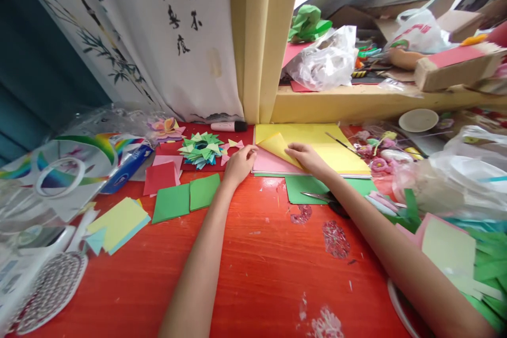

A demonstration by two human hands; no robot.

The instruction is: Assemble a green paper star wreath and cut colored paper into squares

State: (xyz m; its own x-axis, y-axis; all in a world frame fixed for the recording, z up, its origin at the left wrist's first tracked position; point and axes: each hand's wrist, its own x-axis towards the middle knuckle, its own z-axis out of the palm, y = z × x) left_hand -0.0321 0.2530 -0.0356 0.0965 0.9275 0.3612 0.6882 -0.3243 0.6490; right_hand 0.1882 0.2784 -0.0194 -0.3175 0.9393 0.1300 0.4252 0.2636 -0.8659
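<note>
At frame centre, the right hand [304, 156] pinches a turned-up yellow sheet [276, 146] that could crease if tugged unevenly; I cannot tell whether the left hand [238, 163] grips anything.

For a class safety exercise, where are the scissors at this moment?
In the head view, right of centre, the scissors lie partly on green paper, nearer the wearer than the right hand, their dark handles beside the right forearm.

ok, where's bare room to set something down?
Red tabletop between the forearms, smeared toward the right; also between left forearm, green squares and hairbrush. Crowded: both sides, and the back around the yellow paper in the right hand.
</note>
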